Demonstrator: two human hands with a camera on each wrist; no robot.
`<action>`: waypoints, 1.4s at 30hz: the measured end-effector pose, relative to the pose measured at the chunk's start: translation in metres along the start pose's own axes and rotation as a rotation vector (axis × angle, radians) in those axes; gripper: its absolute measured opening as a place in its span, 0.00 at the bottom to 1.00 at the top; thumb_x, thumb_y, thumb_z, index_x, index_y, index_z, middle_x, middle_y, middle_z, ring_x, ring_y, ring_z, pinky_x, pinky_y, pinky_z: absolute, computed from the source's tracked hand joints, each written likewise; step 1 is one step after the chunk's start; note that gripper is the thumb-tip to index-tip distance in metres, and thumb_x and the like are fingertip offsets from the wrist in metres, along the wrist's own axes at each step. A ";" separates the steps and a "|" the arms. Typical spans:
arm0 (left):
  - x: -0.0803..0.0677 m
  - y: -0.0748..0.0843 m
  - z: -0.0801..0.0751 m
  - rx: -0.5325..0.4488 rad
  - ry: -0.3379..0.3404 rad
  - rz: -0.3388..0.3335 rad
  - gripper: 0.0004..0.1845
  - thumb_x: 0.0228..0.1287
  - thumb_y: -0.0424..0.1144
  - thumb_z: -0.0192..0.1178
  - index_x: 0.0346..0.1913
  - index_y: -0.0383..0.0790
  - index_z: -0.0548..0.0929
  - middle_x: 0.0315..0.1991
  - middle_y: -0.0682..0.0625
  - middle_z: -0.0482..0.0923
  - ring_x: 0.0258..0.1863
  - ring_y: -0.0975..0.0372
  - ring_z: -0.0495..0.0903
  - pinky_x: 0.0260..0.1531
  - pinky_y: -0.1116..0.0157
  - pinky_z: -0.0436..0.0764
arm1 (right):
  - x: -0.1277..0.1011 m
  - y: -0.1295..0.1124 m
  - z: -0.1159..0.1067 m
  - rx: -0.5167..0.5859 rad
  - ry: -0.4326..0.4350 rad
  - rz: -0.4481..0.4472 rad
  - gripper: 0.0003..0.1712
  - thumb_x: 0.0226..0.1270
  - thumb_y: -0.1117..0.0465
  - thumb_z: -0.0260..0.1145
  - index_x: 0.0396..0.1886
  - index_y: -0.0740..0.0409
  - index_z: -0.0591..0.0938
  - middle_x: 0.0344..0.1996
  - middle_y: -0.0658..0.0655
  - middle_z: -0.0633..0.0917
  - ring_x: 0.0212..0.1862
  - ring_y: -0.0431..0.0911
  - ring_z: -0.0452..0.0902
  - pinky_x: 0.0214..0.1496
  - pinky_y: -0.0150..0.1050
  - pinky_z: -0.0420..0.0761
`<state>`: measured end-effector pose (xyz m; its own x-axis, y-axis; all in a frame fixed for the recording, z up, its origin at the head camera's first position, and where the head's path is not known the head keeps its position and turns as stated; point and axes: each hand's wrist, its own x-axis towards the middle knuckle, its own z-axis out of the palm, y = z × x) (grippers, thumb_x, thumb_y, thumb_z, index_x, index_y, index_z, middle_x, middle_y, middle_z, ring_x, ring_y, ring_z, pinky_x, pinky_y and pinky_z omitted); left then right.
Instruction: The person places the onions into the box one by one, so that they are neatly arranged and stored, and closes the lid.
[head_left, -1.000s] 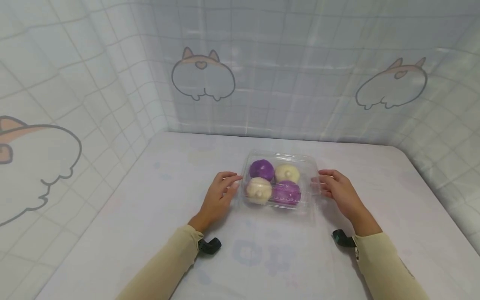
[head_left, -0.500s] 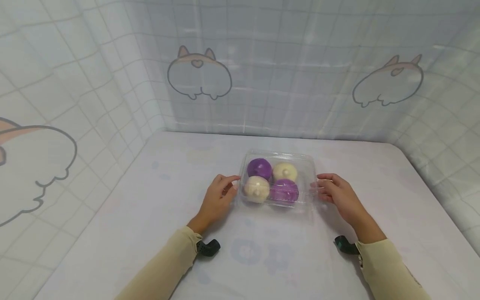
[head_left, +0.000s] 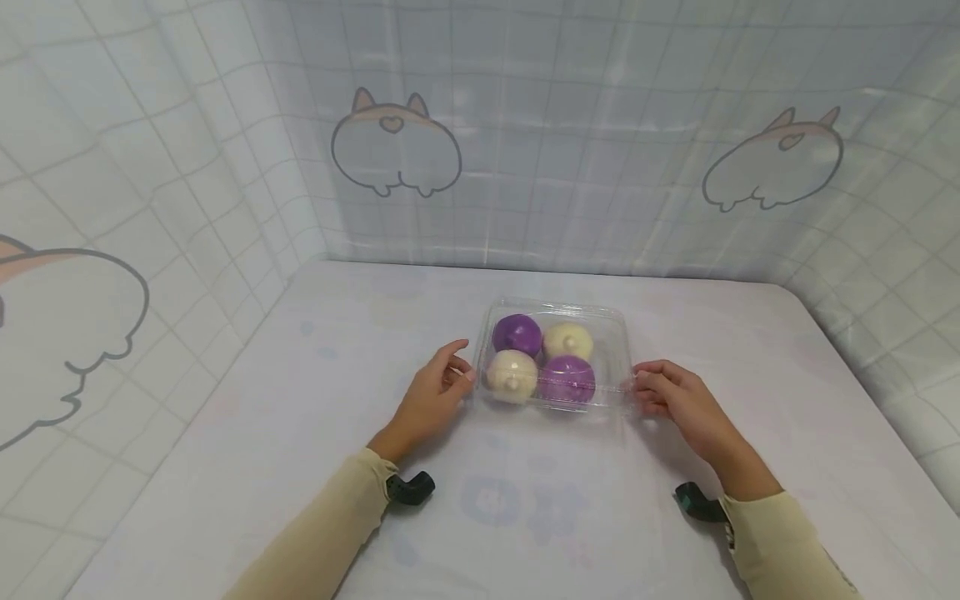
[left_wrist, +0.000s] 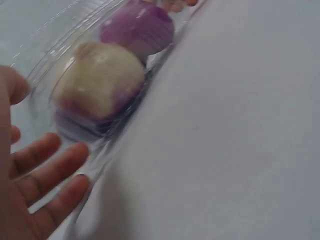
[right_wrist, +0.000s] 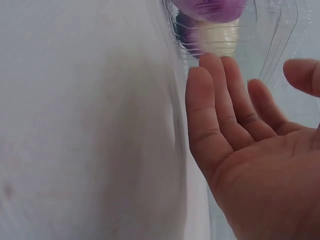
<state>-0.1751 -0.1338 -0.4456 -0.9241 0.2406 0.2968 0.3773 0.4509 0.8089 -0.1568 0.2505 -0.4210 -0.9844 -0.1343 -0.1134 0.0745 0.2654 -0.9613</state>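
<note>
A clear plastic clamshell box with its lid down sits on the table. Through it I see two purple balls and two cream balls, smooth and round, the cream ones with small nubs; their kind is unclear. The left wrist view shows purple beneath a cream ball. At the box's left side is my left hand, fingers spread and slightly bent, holding nothing. My right hand is at the front right corner, fingers extended close to the rim in the right wrist view; whether they touch it I cannot tell.
A pale printed cloth covers the table. Behind it and on both sides hangs a white checked curtain with cartoon animal prints. Black wrist devices sit at the sleeve cuffs.
My right hand has slid toward me along the box's right side to its front corner. My left forefinger has lifted a little off the left side. The view has shifted slightly.
</note>
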 end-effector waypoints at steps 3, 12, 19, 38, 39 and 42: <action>0.000 0.000 -0.004 -0.047 -0.060 -0.086 0.30 0.74 0.41 0.57 0.74 0.39 0.62 0.49 0.47 0.79 0.41 0.60 0.82 0.43 0.60 0.83 | -0.001 0.001 0.000 0.020 -0.033 -0.003 0.30 0.78 0.48 0.58 0.62 0.71 0.71 0.50 0.65 0.82 0.44 0.43 0.81 0.47 0.37 0.84; 0.001 0.000 -0.008 -0.146 -0.176 -0.157 0.16 0.76 0.44 0.55 0.57 0.37 0.72 0.45 0.45 0.80 0.41 0.57 0.84 0.46 0.58 0.83 | -0.003 0.002 -0.007 -0.039 -0.156 -0.033 0.27 0.79 0.49 0.57 0.57 0.72 0.74 0.48 0.65 0.83 0.45 0.50 0.84 0.50 0.40 0.85; 0.003 0.003 -0.009 -0.052 -0.231 -0.169 0.16 0.76 0.49 0.54 0.40 0.39 0.82 0.34 0.50 0.85 0.36 0.59 0.83 0.41 0.60 0.83 | -0.003 0.007 -0.013 -0.069 -0.251 -0.082 0.23 0.81 0.54 0.54 0.51 0.73 0.77 0.45 0.65 0.85 0.45 0.53 0.85 0.51 0.39 0.84; 0.001 0.012 0.000 -0.468 -0.240 -0.345 0.11 0.74 0.36 0.48 0.38 0.32 0.76 0.31 0.43 0.82 0.37 0.54 0.86 0.38 0.61 0.84 | 0.000 0.008 -0.004 -0.044 -0.341 -0.136 0.18 0.80 0.59 0.53 0.42 0.73 0.79 0.46 0.70 0.85 0.49 0.56 0.85 0.49 0.44 0.85; 0.001 0.013 0.001 -0.475 -0.234 -0.354 0.11 0.73 0.36 0.47 0.37 0.32 0.76 0.31 0.44 0.82 0.36 0.54 0.86 0.38 0.61 0.84 | 0.000 0.008 -0.003 -0.041 -0.333 -0.126 0.18 0.80 0.59 0.53 0.41 0.73 0.79 0.45 0.70 0.85 0.49 0.56 0.85 0.49 0.44 0.85; 0.002 0.015 0.004 -0.481 -0.216 -0.379 0.10 0.72 0.35 0.46 0.36 0.33 0.76 0.30 0.44 0.82 0.36 0.55 0.86 0.39 0.61 0.84 | -0.002 0.008 -0.002 -0.040 -0.311 -0.094 0.17 0.79 0.61 0.53 0.40 0.73 0.78 0.44 0.69 0.86 0.47 0.55 0.85 0.49 0.43 0.85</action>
<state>-0.1707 -0.1232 -0.4353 -0.9359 0.3305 -0.1219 -0.0882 0.1150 0.9894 -0.1546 0.2551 -0.4281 -0.8903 -0.4438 -0.1018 -0.0267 0.2741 -0.9613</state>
